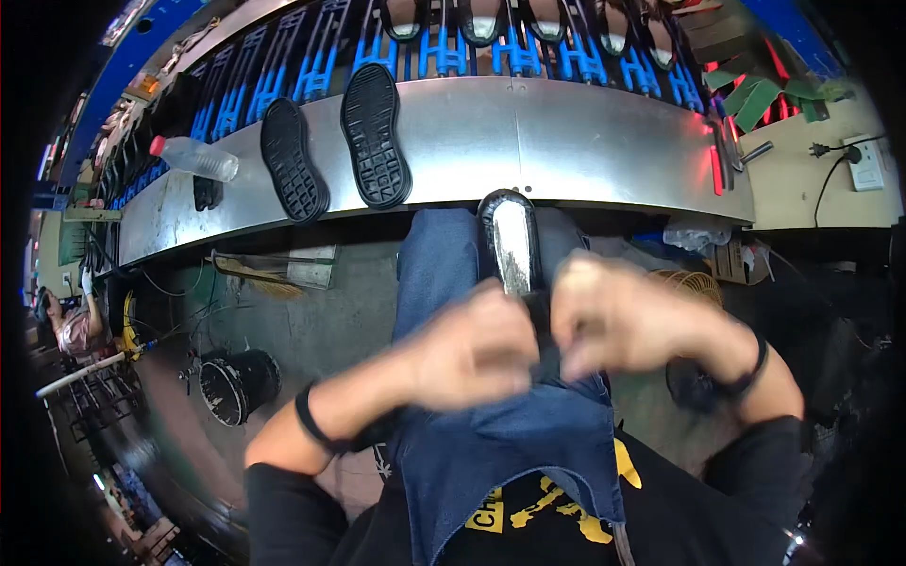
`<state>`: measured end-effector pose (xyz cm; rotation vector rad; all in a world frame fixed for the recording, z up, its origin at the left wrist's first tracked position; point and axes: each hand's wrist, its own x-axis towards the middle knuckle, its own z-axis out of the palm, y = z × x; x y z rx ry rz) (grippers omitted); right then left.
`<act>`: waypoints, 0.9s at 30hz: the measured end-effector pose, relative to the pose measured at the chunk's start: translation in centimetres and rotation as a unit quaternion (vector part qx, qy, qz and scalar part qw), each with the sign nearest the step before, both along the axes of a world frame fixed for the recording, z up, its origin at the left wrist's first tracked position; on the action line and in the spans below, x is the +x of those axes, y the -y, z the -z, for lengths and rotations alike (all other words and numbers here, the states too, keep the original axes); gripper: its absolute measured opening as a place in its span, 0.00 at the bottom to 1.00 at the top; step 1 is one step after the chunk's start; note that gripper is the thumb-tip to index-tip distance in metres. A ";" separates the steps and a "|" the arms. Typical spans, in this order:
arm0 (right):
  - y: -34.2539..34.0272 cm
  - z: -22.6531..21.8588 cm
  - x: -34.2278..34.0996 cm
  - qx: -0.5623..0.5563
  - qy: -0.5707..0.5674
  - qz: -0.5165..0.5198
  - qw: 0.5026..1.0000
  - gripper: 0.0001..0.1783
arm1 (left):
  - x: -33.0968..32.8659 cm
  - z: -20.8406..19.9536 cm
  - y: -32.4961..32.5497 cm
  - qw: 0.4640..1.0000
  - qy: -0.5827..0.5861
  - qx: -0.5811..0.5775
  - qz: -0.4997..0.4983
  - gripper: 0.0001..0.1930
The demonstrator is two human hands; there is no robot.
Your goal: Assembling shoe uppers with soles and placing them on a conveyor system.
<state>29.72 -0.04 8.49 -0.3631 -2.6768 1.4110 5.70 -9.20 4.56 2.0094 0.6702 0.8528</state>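
A black shoe (511,241) rests on my lap, toe pointing away from me and underside up, with a pale, shiny bottom. My left hand (477,344), smeared by motion, is closed at the left side of its near end. On the other side my right hand (618,316) is closed too, also blurred, and its fingers hide much of the near part. Beyond my knees, two black outsoles (375,137) (294,160) lie tread side up on the metal bench (566,141).
A clear plastic bottle (198,158) with a red cap lies at the bench's left. Behind the bench runs a rack with blue bars (444,52), holding several shoes. Green pieces (750,99) and a wall socket (864,168) are at the right. A black bucket (241,385) stands on the floor.
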 end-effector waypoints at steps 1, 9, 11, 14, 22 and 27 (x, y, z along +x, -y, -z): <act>3.9 -1.1 0.2 0.092 0.022 -0.092 0.991 0.11 | 0.8 -0.2 4.0 0.994 -0.038 -0.069 0.077 0.05; 2.2 5.1 1.2 0.135 -0.110 -0.002 0.985 0.10 | 0.2 2.6 1.4 0.989 -0.105 0.103 0.006 0.07; 0.5 5.0 0.8 0.065 -0.144 0.030 0.987 0.18 | -0.6 2.5 0.4 0.995 -0.054 0.064 -0.054 0.08; -2.7 4.2 -0.7 -0.065 -0.131 0.095 0.985 0.21 | -1.4 2.2 -2.1 0.987 0.065 -0.064 -0.134 0.17; -6.9 7.2 -4.4 -0.184 -0.020 0.266 0.946 0.25 | -3.2 4.2 -8.3 0.885 0.127 -0.381 -0.234 0.15; -8.3 6.9 -4.9 -0.161 0.034 0.284 0.945 0.27 | -4.8 3.5 -10.7 0.955 -0.131 -0.155 -0.215 0.17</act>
